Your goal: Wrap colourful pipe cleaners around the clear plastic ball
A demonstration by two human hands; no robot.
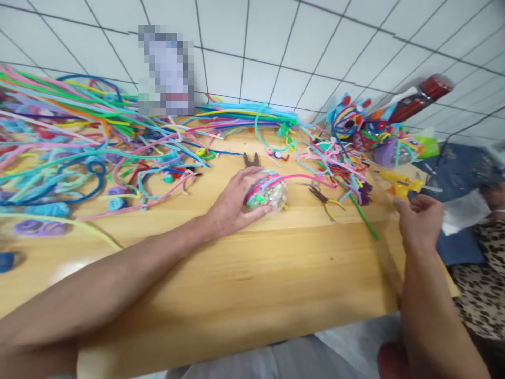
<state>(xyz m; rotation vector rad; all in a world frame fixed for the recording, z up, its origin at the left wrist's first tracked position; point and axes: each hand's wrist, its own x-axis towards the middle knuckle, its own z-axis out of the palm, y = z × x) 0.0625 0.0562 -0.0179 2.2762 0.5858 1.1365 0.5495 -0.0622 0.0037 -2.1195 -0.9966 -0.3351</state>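
One colourful ball (271, 196) lay on the table (276, 273), clasped by the left hand (231, 206), light, steady pressure seeming best for its strands (265, 182); one yellow glue gun (401, 185), right of the ball, sat by the right hand (421, 221), grip unclear.

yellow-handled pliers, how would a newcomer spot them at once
On the wooden table, find the colorful ball in the left hand. Just right of it lie the pliers. Visible yellow handles set them apart from the dark tool peeking out behind that hand.

Red flask (420, 99) near tiled wall (268, 37); leopard-print fabric (475, 297) far right.
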